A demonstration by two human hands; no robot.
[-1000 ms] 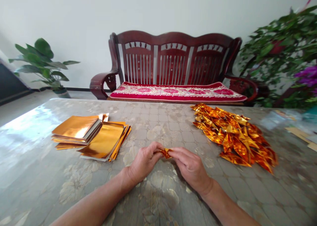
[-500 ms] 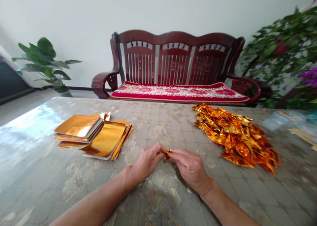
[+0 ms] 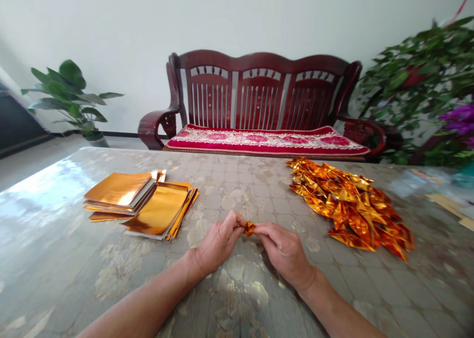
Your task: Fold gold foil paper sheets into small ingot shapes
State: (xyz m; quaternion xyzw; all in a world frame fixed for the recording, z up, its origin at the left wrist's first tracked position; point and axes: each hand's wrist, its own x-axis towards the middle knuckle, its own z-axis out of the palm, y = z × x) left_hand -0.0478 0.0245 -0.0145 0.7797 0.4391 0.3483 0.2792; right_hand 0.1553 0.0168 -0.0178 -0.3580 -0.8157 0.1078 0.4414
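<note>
From my remote seat, I see the foil piece (image 3: 249, 229) between the left hand (image 3: 219, 241) and the right hand (image 3: 284, 251), touching both, so neither is nearer. Each hand pinches one end with closed fingers; its long axis seems to run crosswise.

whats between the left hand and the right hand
The head view shows a folded piece of gold foil paper there, its ends held by the left hand and the right hand.
</note>
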